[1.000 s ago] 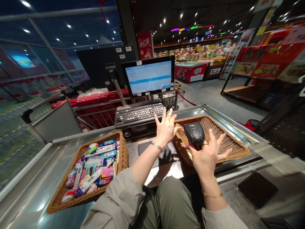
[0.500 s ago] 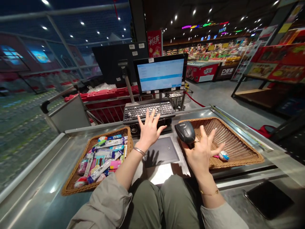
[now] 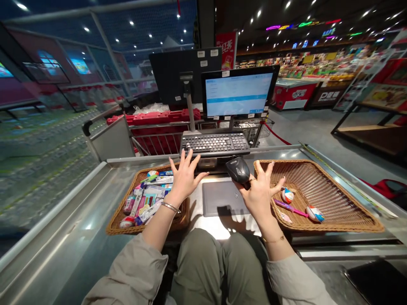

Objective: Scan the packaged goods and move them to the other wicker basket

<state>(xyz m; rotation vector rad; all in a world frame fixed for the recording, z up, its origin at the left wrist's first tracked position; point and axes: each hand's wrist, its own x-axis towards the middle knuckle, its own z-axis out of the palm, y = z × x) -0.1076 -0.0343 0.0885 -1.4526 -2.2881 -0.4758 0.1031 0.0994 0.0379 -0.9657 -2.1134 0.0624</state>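
My left hand [image 3: 183, 178] is spread, palm down, holding nothing. It hovers between the keyboard's front edge and the right side of the left wicker basket [image 3: 116, 220], which is full of small packaged goods [image 3: 149, 197]. My right hand [image 3: 259, 190] grips a black barcode scanner [image 3: 238, 170] between thumb and forefinger, its other fingers fanned out. The scanner is just left of the right wicker basket [image 3: 343, 195]. Inside that basket are two egg-shaped packs [image 3: 288, 195], a purple and pink stick [image 3: 291, 207] and a small pale item [image 3: 284, 217].
A black keyboard [image 3: 216, 143] stands below a lit monitor [image 3: 238, 95]. A flat grey panel [image 3: 219, 199] lies before my knees on the metal counter [image 3: 73, 237]. At the lower right is a dark flat object [image 3: 378, 279]. A shopping cart [image 3: 159, 142] is behind the counter.
My left hand has moved off the keyboard, leftward toward the left basket. The scanner in my right hand has shifted left, off the right basket's rim. The view has turned left.
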